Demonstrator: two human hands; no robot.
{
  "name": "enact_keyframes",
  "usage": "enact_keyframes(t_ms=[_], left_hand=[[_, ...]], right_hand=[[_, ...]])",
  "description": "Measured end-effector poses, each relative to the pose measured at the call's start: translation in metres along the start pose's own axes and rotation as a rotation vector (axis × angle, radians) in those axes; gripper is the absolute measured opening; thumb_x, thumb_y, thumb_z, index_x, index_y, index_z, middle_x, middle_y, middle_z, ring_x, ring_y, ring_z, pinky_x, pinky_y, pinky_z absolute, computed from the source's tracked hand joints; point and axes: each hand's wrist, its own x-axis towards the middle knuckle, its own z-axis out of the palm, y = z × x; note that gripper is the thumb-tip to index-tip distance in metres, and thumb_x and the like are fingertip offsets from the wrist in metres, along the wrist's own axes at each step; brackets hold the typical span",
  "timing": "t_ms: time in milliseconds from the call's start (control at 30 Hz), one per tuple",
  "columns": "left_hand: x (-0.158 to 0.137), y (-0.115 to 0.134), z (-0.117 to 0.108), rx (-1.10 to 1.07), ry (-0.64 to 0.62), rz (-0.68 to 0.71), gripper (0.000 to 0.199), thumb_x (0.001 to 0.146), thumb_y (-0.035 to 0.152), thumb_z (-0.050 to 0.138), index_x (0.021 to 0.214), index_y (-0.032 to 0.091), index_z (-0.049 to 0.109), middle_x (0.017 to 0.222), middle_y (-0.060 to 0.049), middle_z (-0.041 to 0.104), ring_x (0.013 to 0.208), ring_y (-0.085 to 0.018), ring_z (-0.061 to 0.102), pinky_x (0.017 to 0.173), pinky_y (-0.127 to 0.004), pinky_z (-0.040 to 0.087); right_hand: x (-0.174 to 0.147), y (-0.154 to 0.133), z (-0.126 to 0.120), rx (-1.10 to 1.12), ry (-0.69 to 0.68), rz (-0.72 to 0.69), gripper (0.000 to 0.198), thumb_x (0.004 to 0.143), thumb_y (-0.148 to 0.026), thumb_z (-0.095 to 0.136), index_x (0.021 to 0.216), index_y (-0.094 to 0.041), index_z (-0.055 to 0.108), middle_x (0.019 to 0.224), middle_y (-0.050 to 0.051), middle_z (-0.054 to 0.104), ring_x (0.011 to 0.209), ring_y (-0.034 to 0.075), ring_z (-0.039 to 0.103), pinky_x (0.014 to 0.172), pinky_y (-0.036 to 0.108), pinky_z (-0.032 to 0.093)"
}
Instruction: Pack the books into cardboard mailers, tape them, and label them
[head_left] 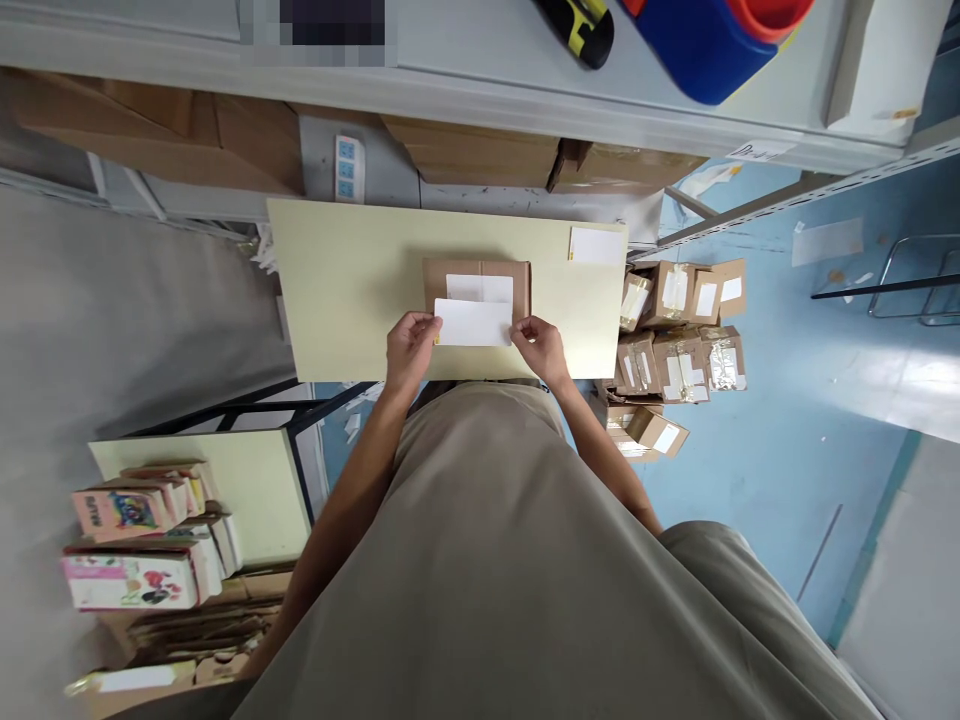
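Observation:
A white paper label (472, 325) is stretched between my two hands over the near part of a brown cardboard box (436, 277). My left hand (411, 345) pinches the label's left edge, close to a small yellow mark. At the opposite edge, my right hand (540, 345) has its fingertips closed on the label's right side. Another white label (480, 287) lies on the box top, partly covered by the held one. The box rests on a pale yellow tabletop (345, 290).
A white slip (597, 245) lies at the table's far right. Above hangs a grey shelf (480, 85) with a utility knife (581, 30) and a blue tape dispenser (697, 50). Taped cartons (679, 365) are stacked on the right. Books or boxes (135, 580) stand at lower left.

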Motion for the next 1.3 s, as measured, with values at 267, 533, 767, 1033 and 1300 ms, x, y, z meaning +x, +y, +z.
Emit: enact_keyframes(t_ms=[267,533,767,1033,1300], left_hand=[[0.038,-0.019,0.01,0.02,-0.004,-0.024,0.036,0.086,0.055,0.088,0.09,0.021,0.074,0.089,-0.006,0.081,0.09,-0.022,0.076,0.083,-0.033,0.062],[0.068,-0.027,0.029,0.1,0.013,0.064,0.025,0.09,0.045,0.082,0.088,0.022,0.073,0.085,-0.005,0.078,0.083,-0.02,0.073,0.081,-0.032,0.06],[0.075,-0.036,0.034,0.142,0.033,0.07,0.026,0.092,0.047,0.08,0.088,0.023,0.071,0.083,-0.003,0.077,0.08,-0.02,0.071,0.079,-0.033,0.06],[0.079,-0.039,0.037,0.145,0.047,0.03,0.02,0.091,0.042,0.077,0.088,0.023,0.071,0.088,-0.004,0.077,0.085,-0.021,0.071,0.082,-0.034,0.06],[0.077,-0.036,0.039,0.14,0.059,0.025,0.018,0.09,0.041,0.076,0.086,0.024,0.071,0.086,-0.003,0.076,0.084,-0.021,0.071,0.081,-0.033,0.06]], right_hand=[[0.025,0.008,0.005,-0.156,0.032,0.055,0.036,0.107,-0.057,0.066,0.089,-0.026,0.067,0.093,0.006,0.083,0.088,0.022,0.075,0.086,0.033,0.059],[0.068,0.016,0.008,-0.344,0.012,0.064,0.024,0.113,-0.041,0.063,0.1,-0.024,0.073,0.11,0.012,0.087,0.102,0.028,0.081,0.092,0.037,0.061],[0.076,0.015,0.011,-0.462,-0.001,0.106,0.024,0.114,-0.039,0.061,0.11,-0.023,0.079,0.116,0.013,0.089,0.112,0.033,0.083,0.102,0.042,0.064],[0.074,-0.003,0.015,-0.54,-0.004,0.172,0.028,0.117,-0.035,0.056,0.114,-0.021,0.08,0.121,0.016,0.088,0.118,0.035,0.083,0.105,0.045,0.064],[0.075,-0.011,0.019,-0.569,0.01,0.237,0.025,0.116,-0.033,0.057,0.112,-0.022,0.08,0.124,0.019,0.086,0.123,0.038,0.081,0.108,0.05,0.064]])
